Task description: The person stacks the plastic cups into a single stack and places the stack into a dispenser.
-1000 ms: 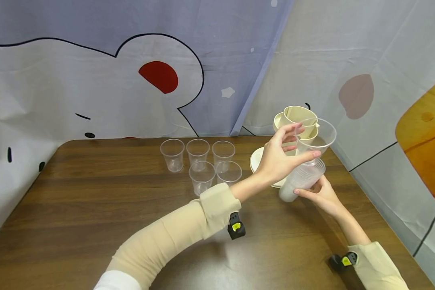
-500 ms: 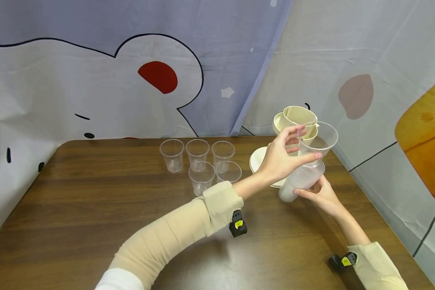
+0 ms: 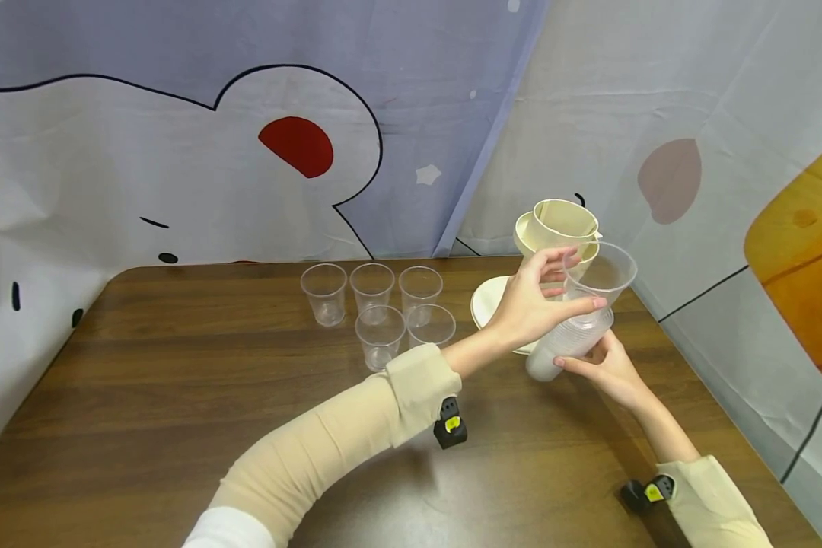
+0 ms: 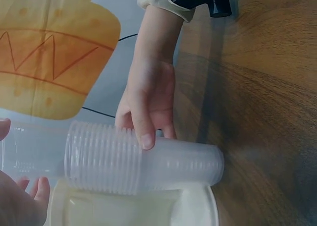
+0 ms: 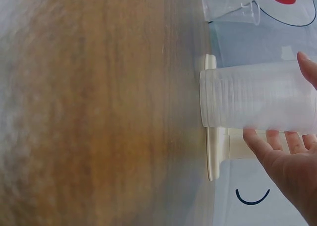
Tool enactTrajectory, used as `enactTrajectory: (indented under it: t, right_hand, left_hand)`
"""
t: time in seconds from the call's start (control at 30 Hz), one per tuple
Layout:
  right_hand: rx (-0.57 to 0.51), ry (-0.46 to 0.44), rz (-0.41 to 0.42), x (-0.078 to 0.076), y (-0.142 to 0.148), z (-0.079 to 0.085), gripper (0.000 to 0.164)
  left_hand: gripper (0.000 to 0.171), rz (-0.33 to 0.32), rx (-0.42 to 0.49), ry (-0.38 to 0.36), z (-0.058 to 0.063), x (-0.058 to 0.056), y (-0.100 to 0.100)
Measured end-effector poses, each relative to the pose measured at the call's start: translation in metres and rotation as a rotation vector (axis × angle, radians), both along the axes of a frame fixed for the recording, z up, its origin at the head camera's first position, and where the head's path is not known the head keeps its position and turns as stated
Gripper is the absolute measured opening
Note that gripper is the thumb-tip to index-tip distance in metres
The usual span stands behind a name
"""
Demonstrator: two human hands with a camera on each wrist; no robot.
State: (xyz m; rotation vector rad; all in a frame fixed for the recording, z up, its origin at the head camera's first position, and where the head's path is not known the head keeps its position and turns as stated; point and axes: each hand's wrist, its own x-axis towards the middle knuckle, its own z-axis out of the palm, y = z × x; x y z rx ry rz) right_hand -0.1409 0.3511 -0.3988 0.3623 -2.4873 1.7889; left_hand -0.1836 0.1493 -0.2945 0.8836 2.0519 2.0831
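My left hand (image 3: 529, 306) holds a single clear plastic cup (image 3: 611, 283) by its side, thumb in front and fingers behind. That cup stands upright with its base at the mouth of a nested stack of similar cups (image 3: 567, 344). Around the stack's lower part, my right hand (image 3: 611, 373) grips with thumb and fingers, and the stack leans slightly with its base close over the table. In the left wrist view the cup (image 4: 34, 149) lines up with the ribbed rims of the stack (image 4: 101, 159). The right wrist view shows the stack (image 5: 262, 94) between thumb and fingers.
Several clear cups (image 3: 329, 301) stand upright in two rows on the wooden table (image 3: 178, 396), left of my hands. Behind the hands are cream bowls or cups (image 3: 565, 217) stacked up, with white plates (image 3: 486, 301) beside them. A printed cloth (image 3: 246, 190) hangs behind the table.
My left hand has lowered slightly, bringing the single cup down toward the stack's mouth. My right hand and the stack have stayed almost still.
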Motion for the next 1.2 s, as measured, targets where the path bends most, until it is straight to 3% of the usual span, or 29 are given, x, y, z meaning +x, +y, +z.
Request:
enactTrajectory:
  t: [0.6,1.2]
  right_hand:
    - [-0.02,-0.003,0.001,-0.001,-0.001,-0.002,0.065]
    - [-0.044,0.003,0.005,-0.002,-0.003,-0.003,0.065]
  left_hand:
    - [0.069,0.024,-0.101,-0.007,-0.008,-0.001,0.002]
    - [0.07,0.062,-0.211,0.078,-0.014,0.0,0.004]
